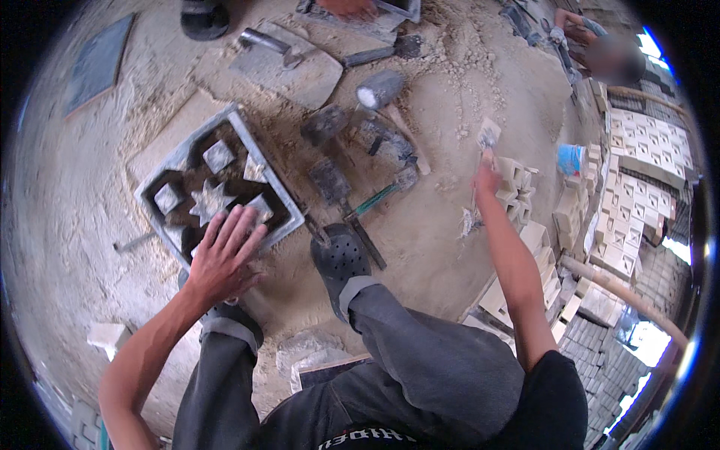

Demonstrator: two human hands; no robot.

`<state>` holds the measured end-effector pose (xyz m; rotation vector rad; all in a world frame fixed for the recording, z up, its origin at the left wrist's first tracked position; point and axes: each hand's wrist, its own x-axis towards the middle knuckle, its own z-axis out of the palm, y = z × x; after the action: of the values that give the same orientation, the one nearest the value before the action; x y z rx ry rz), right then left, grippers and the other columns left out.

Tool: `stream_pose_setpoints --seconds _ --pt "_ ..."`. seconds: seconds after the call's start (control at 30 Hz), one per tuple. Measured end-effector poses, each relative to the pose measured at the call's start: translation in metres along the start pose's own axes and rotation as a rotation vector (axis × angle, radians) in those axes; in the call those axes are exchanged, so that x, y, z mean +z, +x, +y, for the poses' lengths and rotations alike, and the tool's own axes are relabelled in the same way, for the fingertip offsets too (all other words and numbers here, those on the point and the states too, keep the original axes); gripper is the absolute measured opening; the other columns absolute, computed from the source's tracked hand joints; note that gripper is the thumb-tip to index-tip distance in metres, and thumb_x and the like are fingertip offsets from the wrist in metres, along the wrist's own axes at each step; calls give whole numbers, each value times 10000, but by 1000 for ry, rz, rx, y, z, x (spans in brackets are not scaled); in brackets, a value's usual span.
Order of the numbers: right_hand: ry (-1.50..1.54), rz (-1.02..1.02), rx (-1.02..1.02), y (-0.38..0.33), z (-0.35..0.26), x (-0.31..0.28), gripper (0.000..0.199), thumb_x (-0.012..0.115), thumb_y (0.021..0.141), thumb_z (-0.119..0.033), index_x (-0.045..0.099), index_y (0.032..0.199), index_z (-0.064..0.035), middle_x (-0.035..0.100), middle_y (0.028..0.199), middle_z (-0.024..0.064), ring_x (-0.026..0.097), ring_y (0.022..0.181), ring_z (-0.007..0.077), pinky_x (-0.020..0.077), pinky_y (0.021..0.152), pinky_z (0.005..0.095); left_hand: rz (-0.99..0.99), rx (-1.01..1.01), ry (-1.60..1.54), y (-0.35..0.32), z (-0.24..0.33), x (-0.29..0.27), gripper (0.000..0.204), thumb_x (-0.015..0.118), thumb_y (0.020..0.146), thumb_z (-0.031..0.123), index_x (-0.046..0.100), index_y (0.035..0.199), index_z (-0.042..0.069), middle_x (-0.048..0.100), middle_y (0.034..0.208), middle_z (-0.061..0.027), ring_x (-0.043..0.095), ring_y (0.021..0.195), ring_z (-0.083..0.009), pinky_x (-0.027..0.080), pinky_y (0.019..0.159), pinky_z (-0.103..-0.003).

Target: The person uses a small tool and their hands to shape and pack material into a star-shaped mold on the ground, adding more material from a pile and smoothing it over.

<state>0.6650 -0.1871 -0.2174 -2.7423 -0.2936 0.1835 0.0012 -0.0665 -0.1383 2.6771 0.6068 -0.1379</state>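
Grey metal mould sits on the sandy ground right in front of me, a square frame with a star shape in the middle and little diamond inserts around it. My left hand lies flat on its near corner, fingers spread wide, arm reaching straight out from the lower left, not gripping anything. My right hand is stretched way out to the right, arm nearly straight, fist closed around the handle of a small trowel held blade up. My dark clog is planted just beside the mould's right corner. Past the mould lie a mallet and a few dusty hand tools. Stacked pale blocks fill the right side.
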Motion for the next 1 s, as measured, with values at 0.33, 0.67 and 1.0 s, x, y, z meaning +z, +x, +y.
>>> stream_pose_setpoints --seconds 0.33,0.67,1.0 --pt "521 -39 290 111 -109 88 362 637 930 -368 623 1005 -14 613 805 96 594 622 216 456 475 351 -34 -38 56 -6 -9 5 978 682 772 638 456 1427 -52 383 1555 -219 318 1475 -366 140 1232 -552" --pt "642 -430 61 51 -268 123 387 725 880 -440 656 1069 -110 586 736 24 451 495 111 369 441 285 -67 -53 71 -10 -8 -1 983 719 714 620 490 1395 -52 390 1545 -230 339 1459 -369 157 1219 -570" --pt "718 -478 -88 -11 -186 59 598 664 932 -475 579 1382 -89 652 950 50 454 539 85 361 456 234 -50 -245 118 -23 9 0 1116 654 748 720 372 1486 -69 292 1595 -233 235 1506 -356 113 1226 -564"
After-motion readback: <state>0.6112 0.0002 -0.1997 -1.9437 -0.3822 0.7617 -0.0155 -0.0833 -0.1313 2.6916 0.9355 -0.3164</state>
